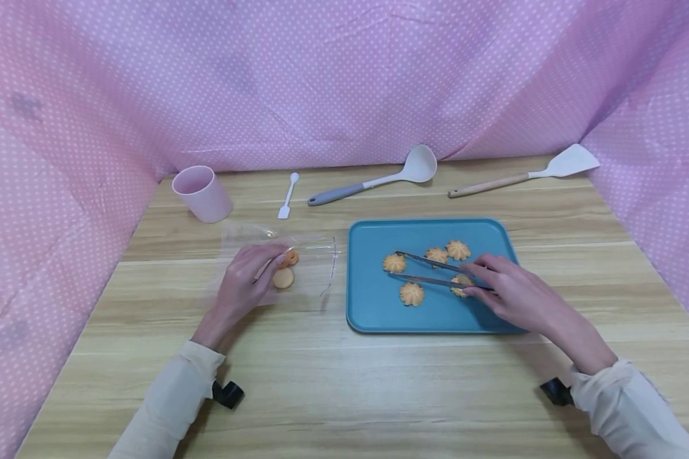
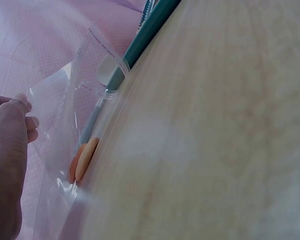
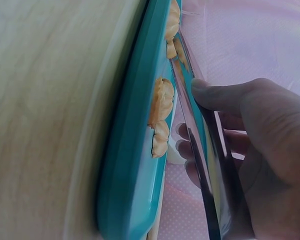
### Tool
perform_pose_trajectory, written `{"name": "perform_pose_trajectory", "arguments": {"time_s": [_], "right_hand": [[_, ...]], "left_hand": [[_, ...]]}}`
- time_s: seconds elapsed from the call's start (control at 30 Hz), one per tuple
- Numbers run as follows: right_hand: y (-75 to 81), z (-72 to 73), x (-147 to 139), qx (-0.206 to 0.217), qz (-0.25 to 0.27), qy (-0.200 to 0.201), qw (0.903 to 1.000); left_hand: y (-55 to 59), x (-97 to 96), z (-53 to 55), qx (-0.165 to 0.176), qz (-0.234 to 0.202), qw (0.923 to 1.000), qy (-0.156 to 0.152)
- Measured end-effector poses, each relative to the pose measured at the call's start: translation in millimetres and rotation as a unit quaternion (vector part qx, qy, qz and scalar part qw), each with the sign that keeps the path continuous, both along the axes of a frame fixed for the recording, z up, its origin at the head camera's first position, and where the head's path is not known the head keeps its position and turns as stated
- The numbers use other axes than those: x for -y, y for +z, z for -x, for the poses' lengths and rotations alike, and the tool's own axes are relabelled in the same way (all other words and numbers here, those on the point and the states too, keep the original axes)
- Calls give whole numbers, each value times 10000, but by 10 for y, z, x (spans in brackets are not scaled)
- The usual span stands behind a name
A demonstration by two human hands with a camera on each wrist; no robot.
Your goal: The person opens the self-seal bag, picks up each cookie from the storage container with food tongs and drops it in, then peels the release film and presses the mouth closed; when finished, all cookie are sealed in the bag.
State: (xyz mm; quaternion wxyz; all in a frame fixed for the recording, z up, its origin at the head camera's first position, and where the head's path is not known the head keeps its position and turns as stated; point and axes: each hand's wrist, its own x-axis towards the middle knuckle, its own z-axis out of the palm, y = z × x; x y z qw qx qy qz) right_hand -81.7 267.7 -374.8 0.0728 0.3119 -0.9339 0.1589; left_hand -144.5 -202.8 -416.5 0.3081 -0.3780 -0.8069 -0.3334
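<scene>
My left hand pinches the upper layer of a clear plastic bag, lifting it off the table in the left wrist view. Inside lie a round pale cookie and orange-brown cookies, partly hidden by my fingers. Metal tongs are gripped between the thumb and fingers of my right hand over a blue tray. Their tips stand on either side of a flower-shaped cookie; whether they touch it I cannot tell. Several similar cookies lie around the tongs, one partly behind them.
Along the back lie a pink cup, a small white spatula-ended spoon, a ladle with a grey handle and a white spatula with a wooden handle. Pink dotted cloth encloses the wooden table behind and at both sides.
</scene>
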Motion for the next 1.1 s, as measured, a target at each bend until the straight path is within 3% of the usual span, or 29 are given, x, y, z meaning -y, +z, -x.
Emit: {"name": "perform_pose_trajectory", "arguments": {"time_s": [0.4,1.1], "right_hand": [[-23,22,-14,-403,-24,149,9991],[-21,99,87,-761,177,348,9963]], "left_hand": [[1,22,-7,278,21,9996,22],[-12,11,15,-68,-80,9999,-87]]}}
